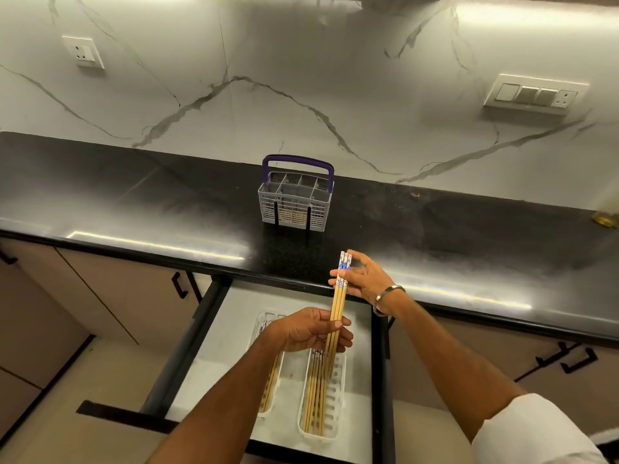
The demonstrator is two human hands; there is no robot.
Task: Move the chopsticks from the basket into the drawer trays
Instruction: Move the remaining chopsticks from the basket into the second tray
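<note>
A small bundle of wooden chopsticks with blue-and-white patterned tops stands nearly upright over the open drawer. My left hand grips the bundle at its lower half. My right hand touches the patterned tops with straight fingers. Below, the right white tray holds several chopsticks. The left white tray also holds some, partly hidden by my left forearm. The grey cutlery basket with a purple handle stands on the black counter, behind the hands.
The black counter runs the width of the view under a marble wall with switch plates. Cabinet doors with black handles flank the drawer. A brass object sits at the counter's right edge.
</note>
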